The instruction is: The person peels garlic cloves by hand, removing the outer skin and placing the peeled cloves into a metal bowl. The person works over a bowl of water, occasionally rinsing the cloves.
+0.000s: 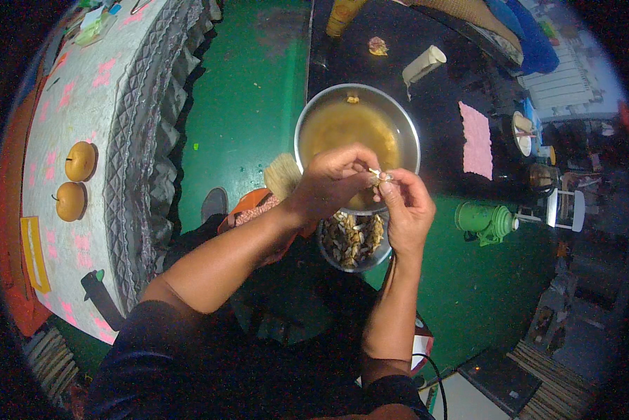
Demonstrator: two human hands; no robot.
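Note:
Above the near rim of a large metal basin (413,131) holding murky yellowish liquid, my left hand (335,173) and my right hand (409,202) meet at the fingertips. Between them they pinch a small whitish piece (376,172), too small to identify. A yellowish bit (352,99) lies by the basin's far inner wall. Just below the basin, partly under its rim, stands a smaller metal bowl (364,266) filled with many slender brown and whitish pieces (351,236), whose kind I cannot tell.
A dark table (440,105) bears a paper-like roll (424,64), a pink cloth (476,139) and a crumpled scrap (377,46). On the right, a green thermos flask (485,220) stands on the green floor (230,131). Two round yellow-brown fruits (80,161) rest on the cloth-covered table (99,94) at left.

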